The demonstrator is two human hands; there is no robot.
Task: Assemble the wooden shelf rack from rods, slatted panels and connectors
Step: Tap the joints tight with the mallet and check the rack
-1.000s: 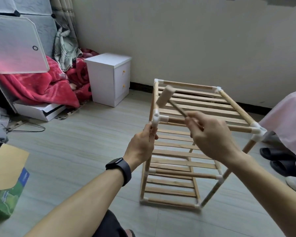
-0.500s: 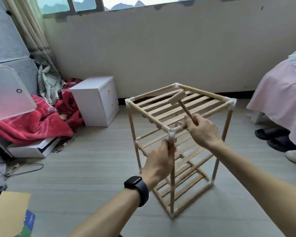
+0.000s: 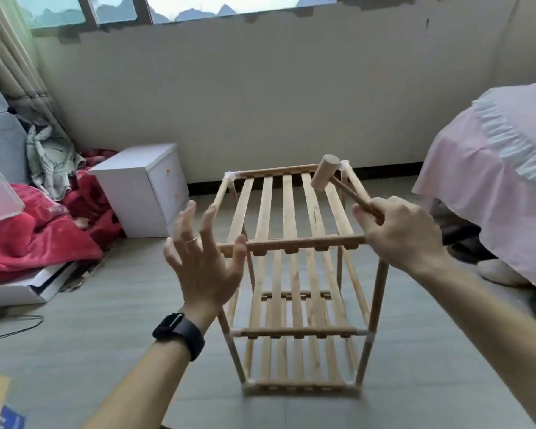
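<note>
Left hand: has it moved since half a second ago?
Yes. The left hand let go of the front post of the rack and now spreads open at its top left corner.

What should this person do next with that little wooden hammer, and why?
Probably set the left hand on the near top rail to steady the rack. That hand is open and spread, gripping nothing, while the right hand holds the mallet with its head poised beside the white connector at the far right corner, seemingly for a tap.
</note>
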